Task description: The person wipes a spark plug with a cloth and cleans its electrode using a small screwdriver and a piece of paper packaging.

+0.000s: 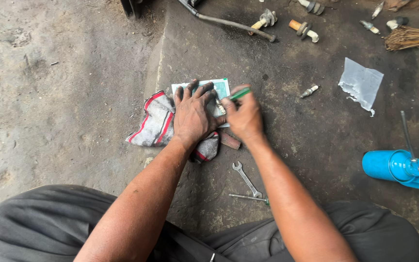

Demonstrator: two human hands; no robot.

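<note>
My left hand [192, 114] lies flat with fingers spread on a small white and green card [221, 90] that rests on the concrete floor, partly over a grey rag with red stripes [155, 121]. My right hand [243, 116] is closed around a green-handled tool [240, 93], its tip held against a small metal part [219, 106] between the two hands. Both hands are smeared with dark grease. The part is mostly hidden by my fingers.
A spanner [246, 178] and a thin screwdriver [248, 197] lie near my knees. A blue oil can [398, 167] stands at right. Several spark plugs [309, 91], a torn plastic sheet [361, 83], a straw brush [409, 38] and a metal rod [233, 23] lie farther away.
</note>
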